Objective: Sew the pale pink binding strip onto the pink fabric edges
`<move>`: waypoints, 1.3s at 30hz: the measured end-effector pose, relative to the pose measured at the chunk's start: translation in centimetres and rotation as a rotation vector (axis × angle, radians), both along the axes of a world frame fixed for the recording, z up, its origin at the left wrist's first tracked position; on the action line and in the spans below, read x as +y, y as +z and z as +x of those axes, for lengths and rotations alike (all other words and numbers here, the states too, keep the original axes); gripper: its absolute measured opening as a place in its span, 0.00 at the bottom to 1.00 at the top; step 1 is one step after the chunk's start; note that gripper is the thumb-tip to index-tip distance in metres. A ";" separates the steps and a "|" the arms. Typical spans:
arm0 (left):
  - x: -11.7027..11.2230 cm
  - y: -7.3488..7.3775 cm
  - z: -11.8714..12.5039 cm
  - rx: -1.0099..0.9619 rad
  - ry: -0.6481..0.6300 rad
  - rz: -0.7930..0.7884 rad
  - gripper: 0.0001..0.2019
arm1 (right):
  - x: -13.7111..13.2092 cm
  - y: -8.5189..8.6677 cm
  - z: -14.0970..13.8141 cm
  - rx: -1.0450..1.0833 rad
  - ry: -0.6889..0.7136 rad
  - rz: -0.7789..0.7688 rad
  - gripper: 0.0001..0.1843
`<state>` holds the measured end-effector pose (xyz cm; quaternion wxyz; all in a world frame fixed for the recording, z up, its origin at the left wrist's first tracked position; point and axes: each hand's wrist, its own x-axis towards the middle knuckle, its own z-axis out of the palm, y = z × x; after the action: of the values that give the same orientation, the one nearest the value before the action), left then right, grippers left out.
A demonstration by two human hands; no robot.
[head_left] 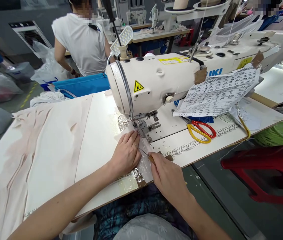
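Observation:
My left hand [126,151] lies flat on a strip of pale, thin fabric [145,168], its fingertips close beside the presser foot [141,128] of a white sewing machine [153,83]. A ring is on one finger. In my right hand [167,173] is an awl [151,158], gripped by its wooden handle. The awl's thin metal shaft points up and left, toward the left fingers and the foot. Where its tip ends is hidden near those fingers. The fabric runs from under the foot toward the table's front edge.
Red-and-yellow-handled scissors [201,131] lie right of the needle area. A printed sheet [216,91] hangs off the machine. Pale pink fabric pieces [39,143] cover the table's left. A red stool [263,170] and green basket [278,133] stand at right. Another person [81,43] is behind the machine.

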<state>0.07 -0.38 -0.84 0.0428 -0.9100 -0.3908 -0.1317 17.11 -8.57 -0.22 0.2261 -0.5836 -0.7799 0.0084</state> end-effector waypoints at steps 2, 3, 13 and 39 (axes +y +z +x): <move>0.1 0.1 0.0 0.017 0.016 0.012 0.24 | 0.3 0.0 -0.2 -0.001 -0.002 -0.003 0.14; 0.2 0.2 0.0 0.023 0.025 0.019 0.24 | 0.5 0.0 -0.3 -0.002 -0.001 -0.004 0.14; 1.7 0.8 -0.6 0.090 0.130 0.064 0.20 | 1.1 0.3 -1.2 0.043 -0.007 -0.081 0.15; -0.1 0.8 0.2 0.053 0.018 0.101 0.18 | -0.3 0.1 0.6 0.185 0.023 0.047 0.17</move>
<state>0.27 -0.50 -0.06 0.1001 -0.9063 -0.3906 -0.1265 17.68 -8.92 -0.07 0.3105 -0.5660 -0.7623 0.0464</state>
